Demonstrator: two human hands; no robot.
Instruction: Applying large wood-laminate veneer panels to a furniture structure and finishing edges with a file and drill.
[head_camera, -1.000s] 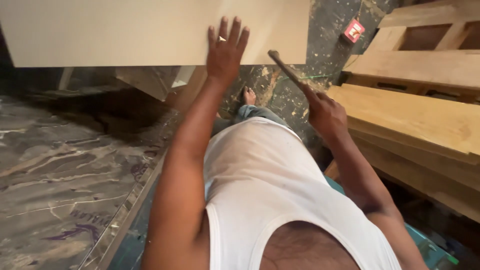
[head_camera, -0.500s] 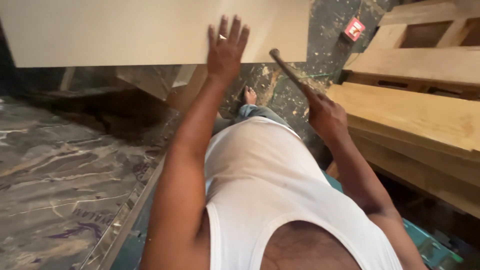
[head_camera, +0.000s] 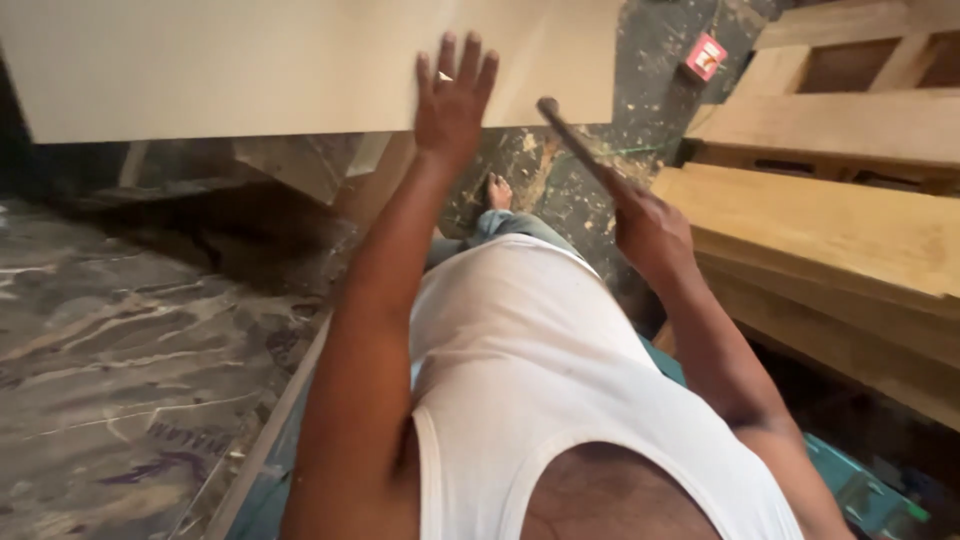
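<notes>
Pressing spread left hand (head_camera: 455, 105) flat on stiff, broad pale board (head_camera: 250, 65); right hand (head_camera: 650, 230) fisting slim hammer handle (head_camera: 575, 145), probably light.

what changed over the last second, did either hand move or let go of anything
Hardly anything. The left hand lies flat with spread fingers on the pale board, as before. The right hand keeps its grip on the dark tool handle, raised at the same slant toward the board's corner. Nothing was let go or picked up. The stacked timber on the right has not shifted.
</notes>
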